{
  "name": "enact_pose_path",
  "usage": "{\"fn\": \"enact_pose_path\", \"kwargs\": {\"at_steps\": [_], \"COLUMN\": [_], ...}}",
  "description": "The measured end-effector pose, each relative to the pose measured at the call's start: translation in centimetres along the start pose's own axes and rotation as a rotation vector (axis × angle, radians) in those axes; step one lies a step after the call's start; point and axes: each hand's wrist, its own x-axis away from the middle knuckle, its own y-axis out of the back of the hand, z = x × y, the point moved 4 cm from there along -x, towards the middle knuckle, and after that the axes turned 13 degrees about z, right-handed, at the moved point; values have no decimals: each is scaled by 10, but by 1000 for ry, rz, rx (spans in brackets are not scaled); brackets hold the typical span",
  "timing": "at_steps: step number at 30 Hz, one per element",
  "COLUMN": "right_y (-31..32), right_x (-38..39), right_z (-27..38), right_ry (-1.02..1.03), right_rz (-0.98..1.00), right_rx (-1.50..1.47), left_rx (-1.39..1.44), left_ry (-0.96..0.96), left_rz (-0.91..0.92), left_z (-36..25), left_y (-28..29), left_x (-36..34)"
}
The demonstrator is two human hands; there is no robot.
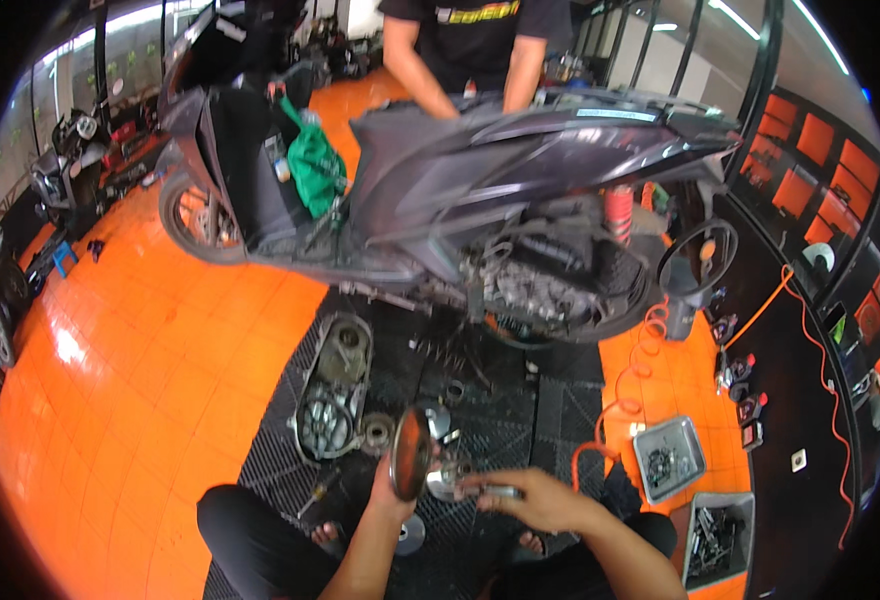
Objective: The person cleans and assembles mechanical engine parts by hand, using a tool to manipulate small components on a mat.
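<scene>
My left hand [392,488] grips a round metal disc [410,452] with a rusty-brown face, held on edge. Beside it, my right hand [525,498] has its fingers closed on a slim silver metal piece [500,491], near another shiny round metal part [445,479]. On the black mat [490,410] lie an elongated metal casing [332,358], a ring-shaped part [378,432], a spring and small metal pieces. A silver disc [410,540] lies low between my legs.
A dark scooter [440,180] with an opened rear drive side stands ahead; another person's arms [410,70] reach behind it. At the right are a grey parts tray [688,428], a second bin [747,510] and a coiled orange hose [650,330]. Motorcycles [70,175] stand far left.
</scene>
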Motion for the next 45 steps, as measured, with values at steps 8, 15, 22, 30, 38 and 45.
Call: {"fn": "enact_pose_path", "kwargs": {"at_steps": [8, 15, 22, 30, 38, 45], "right_y": [12, 10, 12, 27, 43, 53], "right_x": [8, 19, 26, 27, 45, 57], "right_z": [23, 27, 28, 19, 24, 26], "right_ry": [72, 168, 156, 171, 141, 145], "right_rz": [-157, -296, -154, -206, -209, -165], "right_rx": [67, 299, 164, 79, 90, 21], "left_rx": [14, -209, -350, -483, -928, -833], "left_ry": [40, 51, 127, 116, 18, 87], "left_rz": [-8, -30, 47, -7, 7, -62], "left_z": [-16, -21, -19, -21, -34, -33], "left_y": [-3, -12, -27, -43, -71, -54], "left_x": [4, 6, 7, 5, 10, 7]}}
